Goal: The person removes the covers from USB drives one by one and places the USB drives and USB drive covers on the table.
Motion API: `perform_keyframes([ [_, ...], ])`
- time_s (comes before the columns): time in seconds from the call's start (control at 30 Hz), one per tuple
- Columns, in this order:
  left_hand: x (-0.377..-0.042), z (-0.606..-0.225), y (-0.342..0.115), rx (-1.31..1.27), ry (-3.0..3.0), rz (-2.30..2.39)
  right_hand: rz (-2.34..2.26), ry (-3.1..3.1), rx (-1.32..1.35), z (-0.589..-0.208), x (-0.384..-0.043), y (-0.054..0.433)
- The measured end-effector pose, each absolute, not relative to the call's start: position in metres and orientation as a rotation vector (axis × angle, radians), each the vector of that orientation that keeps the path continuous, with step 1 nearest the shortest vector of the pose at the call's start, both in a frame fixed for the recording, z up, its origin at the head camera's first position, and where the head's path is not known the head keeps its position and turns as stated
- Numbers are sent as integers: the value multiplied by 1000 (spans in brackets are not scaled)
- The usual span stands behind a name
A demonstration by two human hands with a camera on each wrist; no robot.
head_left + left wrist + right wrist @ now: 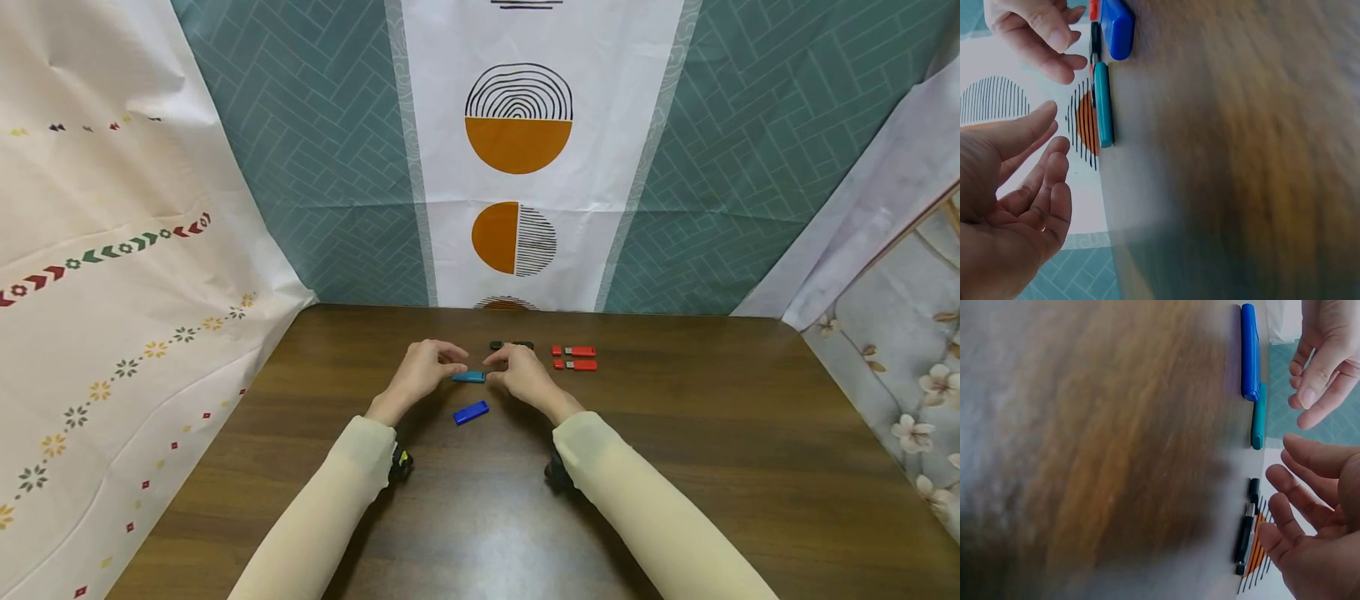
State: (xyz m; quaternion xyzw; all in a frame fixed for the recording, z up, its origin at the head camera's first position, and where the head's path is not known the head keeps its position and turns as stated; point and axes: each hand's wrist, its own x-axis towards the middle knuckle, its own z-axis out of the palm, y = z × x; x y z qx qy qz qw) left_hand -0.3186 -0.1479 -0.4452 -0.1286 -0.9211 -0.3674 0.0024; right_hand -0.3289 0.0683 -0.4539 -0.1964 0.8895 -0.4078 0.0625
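A teal USB flash drive (469, 377) lies on the table between the two hands, its cap end on. My left hand (424, 369) hovers by its left end, fingers loosely bent, holding nothing. From the right, my right hand (522, 375) hovers near the other end, thumb and fingers apart with nothing between them. Closer to me lies a blue USB flash drive (471, 412), set at a slant. Both drives also show in the left wrist view, the teal one (1104, 105) below the blue one (1117, 28). Neither hand appears to touch a drive.
Two red USB flash drives (581, 352) lie at the back right, their red caps (557, 351) off beside them. Black flash drive parts (1245, 534) sit behind my right hand, partly hidden in the head view. A patterned cloth (517, 250) hangs behind the brown table (712, 433).
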Motion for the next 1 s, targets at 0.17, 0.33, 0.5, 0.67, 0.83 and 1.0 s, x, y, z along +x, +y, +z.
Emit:
perform_keyframes([
  [0.17,-313,-445,-155,-387,-2899,-1149,-1187,2695,-610,-456,-330,61],
  [0.33,-311,-447,-161,-366,-2904,-1169,-1120,2710,-633,-457,-330,55],
  [0.5,-311,-448,-163,-357,-2902,-1177,-1092,2733,-641,-455,-329,52],
  [0.67,-311,-446,-163,-348,-2906,-1178,-1076,2746,-652,-455,-329,50],
  [0.83,-311,-447,-163,-343,-2915,-1174,-1066,2764,-664,-457,-330,48],
  [1.0,-311,-449,-165,-333,-2915,-1176,-1052,2777,-689,-460,-331,46],
])
